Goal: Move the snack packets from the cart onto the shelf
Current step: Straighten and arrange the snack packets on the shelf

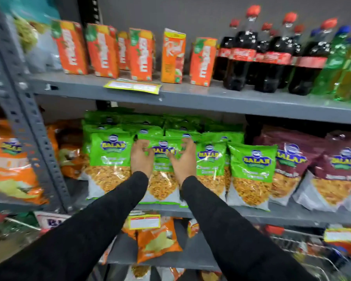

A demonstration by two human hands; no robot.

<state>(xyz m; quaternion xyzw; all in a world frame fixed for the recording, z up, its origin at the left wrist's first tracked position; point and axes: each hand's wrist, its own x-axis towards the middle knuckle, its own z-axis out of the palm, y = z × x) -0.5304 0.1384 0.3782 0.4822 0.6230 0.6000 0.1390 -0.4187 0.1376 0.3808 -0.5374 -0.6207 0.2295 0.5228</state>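
green packets (251, 169) with clear windows showing yellow snack stand upright in a crowded row on the middle shelf (292, 217), more stacked behind. one packet (163, 179) at the front centre stands at the shelf edge, flanked by others touching it. cart (312, 252) wire shows blurred at lower right.

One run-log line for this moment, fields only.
phase: placing | left hand: on green snack packet | right hand: on same packet | location: middle shelf, green row | grip: fingers curled, closure unclear
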